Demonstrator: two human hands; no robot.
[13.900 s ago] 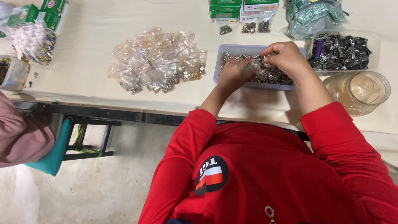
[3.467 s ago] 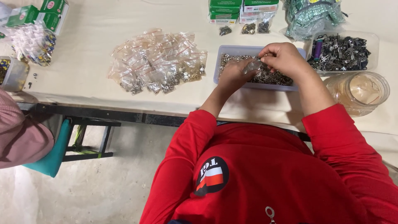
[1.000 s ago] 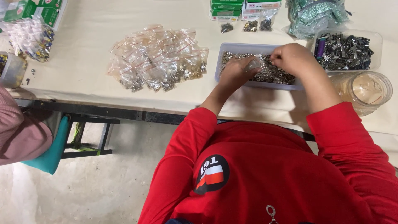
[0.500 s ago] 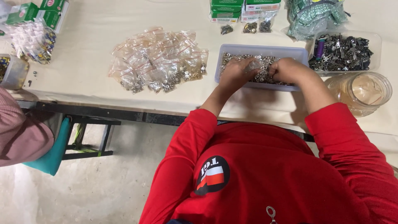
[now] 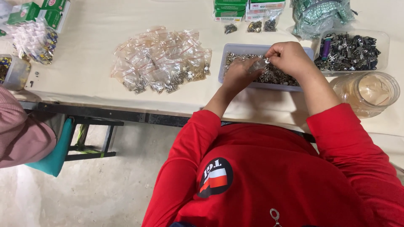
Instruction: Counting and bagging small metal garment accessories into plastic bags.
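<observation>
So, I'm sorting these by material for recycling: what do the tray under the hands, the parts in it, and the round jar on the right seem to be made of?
The tray looks like pale, matte, slightly see-through plastic. The small parts in it look metal, silvery and glinting, though too small to be sure. The round jar looks like clear glossy plastic or glass; which one is unclear.

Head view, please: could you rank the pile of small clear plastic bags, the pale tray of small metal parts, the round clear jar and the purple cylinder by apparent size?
1. Pile of small clear plastic bags.
2. Pale tray of small metal parts, partly covered by the left hand and right hand.
3. Round clear jar.
4. Purple cylinder.
</observation>
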